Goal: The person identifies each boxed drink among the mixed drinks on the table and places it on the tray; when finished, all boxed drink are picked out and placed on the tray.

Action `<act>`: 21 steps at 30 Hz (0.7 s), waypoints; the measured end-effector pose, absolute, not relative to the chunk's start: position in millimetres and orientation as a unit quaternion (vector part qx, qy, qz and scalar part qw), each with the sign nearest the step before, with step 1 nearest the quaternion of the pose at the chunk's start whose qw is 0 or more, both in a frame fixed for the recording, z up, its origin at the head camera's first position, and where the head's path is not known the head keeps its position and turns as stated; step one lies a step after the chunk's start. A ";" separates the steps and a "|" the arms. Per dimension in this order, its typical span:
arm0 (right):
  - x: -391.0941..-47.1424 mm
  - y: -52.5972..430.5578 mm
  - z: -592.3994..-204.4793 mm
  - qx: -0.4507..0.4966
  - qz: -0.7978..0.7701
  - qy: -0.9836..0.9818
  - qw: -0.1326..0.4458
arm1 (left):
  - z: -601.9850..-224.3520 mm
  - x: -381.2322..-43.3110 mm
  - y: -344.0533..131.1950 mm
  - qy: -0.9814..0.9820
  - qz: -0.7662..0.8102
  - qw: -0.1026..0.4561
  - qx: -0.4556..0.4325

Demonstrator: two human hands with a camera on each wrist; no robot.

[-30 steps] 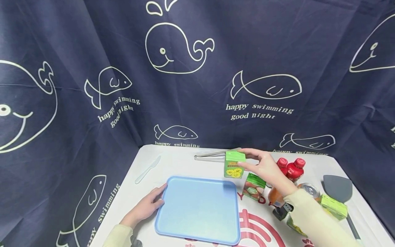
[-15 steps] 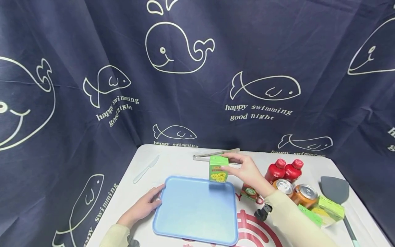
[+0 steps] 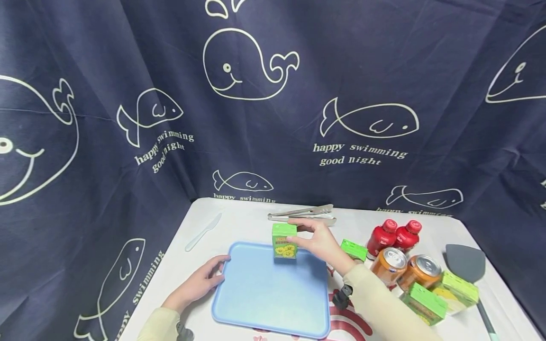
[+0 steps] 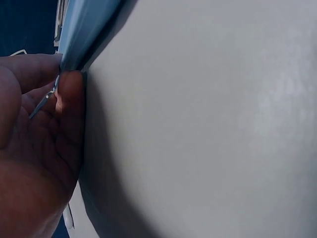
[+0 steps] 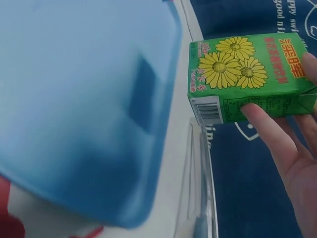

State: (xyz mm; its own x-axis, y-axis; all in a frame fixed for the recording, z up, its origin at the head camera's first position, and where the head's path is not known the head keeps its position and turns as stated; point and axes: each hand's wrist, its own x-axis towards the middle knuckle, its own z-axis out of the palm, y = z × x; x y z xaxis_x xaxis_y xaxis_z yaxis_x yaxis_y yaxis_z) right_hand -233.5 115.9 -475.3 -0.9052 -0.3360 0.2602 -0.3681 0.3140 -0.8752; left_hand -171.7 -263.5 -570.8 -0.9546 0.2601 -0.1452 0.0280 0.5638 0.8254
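Observation:
My right hand pinches a green drink carton by its sides, thumb opposite the fingers. The carton hangs upright over the back part of a light blue tray; its shadow falls on the tray in the right wrist view. Yellow flowers and red print mark its front. At the tray's left side, my left hand rests with its fingertips and thumb against the rim. The left wrist view shows those fingertips right at the rim, the fingers loosely bent.
To the right stand two red bottles, two orange cans and several more cartons. A grey spatula lies at the far right. Metal tongs lie behind the tray, a pale knife to its left.
My right hand has carried the green carton leftward, from beyond the tray's back right corner to over its back part. My left hand has stayed at the tray's left rim.

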 end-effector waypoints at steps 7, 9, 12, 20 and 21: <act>-235.4 94.1 -489.8 0.225 0.553 -0.802 0.019 | -569.9 -171.6 -263.3 0.871 0.466 0.133 0.080; -235.3 86.6 -493.8 0.218 0.560 -0.799 0.021 | -569.4 -171.7 -263.4 0.873 0.463 0.133 0.080; -233.8 74.3 -500.9 0.201 0.567 -0.798 0.023 | -568.2 -171.8 -263.8 0.874 0.460 0.132 0.082; -229.0 48.9 -516.0 0.189 0.560 -0.806 0.040 | -566.2 -170.9 -263.6 0.870 0.467 0.127 0.093; -229.4 46.6 -517.0 0.188 0.560 -0.806 0.038 | -566.2 -170.7 -263.6 0.873 0.462 0.125 0.097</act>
State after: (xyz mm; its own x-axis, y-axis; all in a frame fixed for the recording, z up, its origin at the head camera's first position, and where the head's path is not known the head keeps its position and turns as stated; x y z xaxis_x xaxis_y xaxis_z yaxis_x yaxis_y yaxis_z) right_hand -229.4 46.6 -517.0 -0.9262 -0.2605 0.2726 -0.3463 0.3019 -0.8882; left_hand -170.7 -263.6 -566.2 -0.9500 0.2845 -0.1283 0.0539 0.5542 0.8306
